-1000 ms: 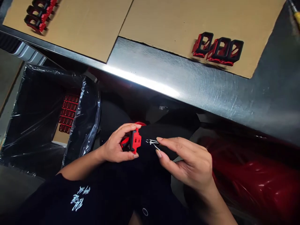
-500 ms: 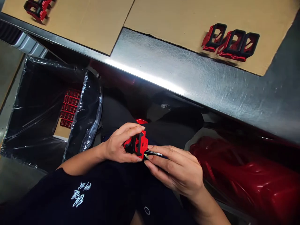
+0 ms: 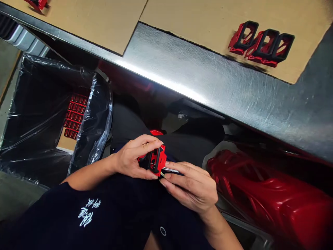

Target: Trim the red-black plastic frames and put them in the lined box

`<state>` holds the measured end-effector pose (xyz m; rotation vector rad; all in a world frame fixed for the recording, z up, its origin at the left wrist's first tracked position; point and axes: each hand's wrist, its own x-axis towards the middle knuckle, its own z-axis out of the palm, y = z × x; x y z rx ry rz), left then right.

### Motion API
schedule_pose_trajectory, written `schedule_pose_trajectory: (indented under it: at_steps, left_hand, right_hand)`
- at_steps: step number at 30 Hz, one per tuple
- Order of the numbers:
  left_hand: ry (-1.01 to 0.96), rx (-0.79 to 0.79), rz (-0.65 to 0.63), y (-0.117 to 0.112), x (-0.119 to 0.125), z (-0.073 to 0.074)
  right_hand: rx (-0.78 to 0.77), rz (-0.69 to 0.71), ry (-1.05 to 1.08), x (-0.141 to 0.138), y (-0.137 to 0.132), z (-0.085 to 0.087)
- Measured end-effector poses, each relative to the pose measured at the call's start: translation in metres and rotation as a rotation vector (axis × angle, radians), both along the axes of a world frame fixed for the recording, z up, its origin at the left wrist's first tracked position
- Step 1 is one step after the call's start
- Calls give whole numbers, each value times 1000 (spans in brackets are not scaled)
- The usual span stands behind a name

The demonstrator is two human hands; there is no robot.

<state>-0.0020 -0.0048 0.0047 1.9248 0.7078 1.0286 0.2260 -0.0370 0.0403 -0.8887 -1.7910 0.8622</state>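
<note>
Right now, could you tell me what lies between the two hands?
In the head view, a red plastic part and a thin metal piece lie between the left hand and the right hand.

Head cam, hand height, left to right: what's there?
Plastic-lined bin of stacked red-and-black parts → left hand → red-and-black plastic part → right hand → glossy red moulded piece

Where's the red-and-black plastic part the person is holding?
In the head view, the red-and-black plastic part sits just below frame centre, held in the left hand, with the right hand close at its lower right.
</note>
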Motion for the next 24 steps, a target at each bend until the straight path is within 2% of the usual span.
schedule_pose_trajectory:
  at_steps: [14, 24]
  left_hand:
    - [-11, -27, 13, -2, -4, -3]
    - [6, -9, -19, 2, -5, -5]
  right_hand:
    - [2, -3, 21, -4, 2, -1]
    - [-17, 11, -45, 0, 0, -2]
